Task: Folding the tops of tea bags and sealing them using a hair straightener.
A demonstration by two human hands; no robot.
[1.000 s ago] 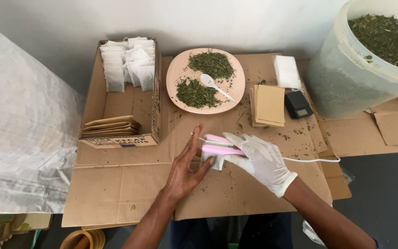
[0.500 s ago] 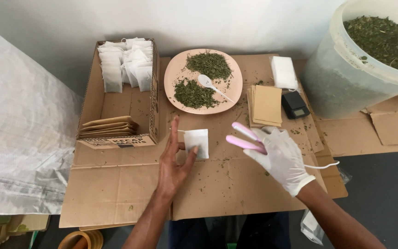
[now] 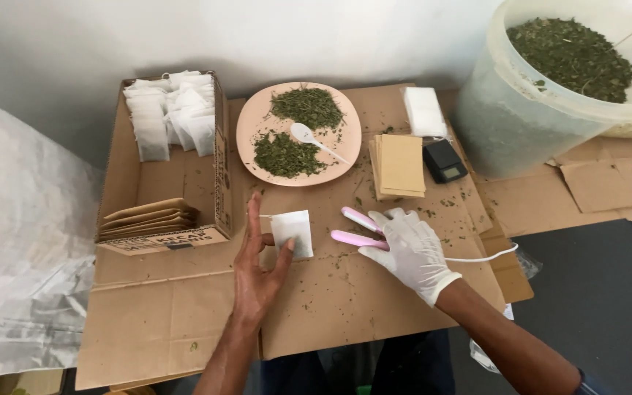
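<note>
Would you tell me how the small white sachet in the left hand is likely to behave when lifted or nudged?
The small white sachet looks thin and flat, so probably light and floppy. The left hand holds it with fingertips alone, suggesting little weight. Lying flat on the brown cardboard sheet, it would likely slide, not roll.
</note>
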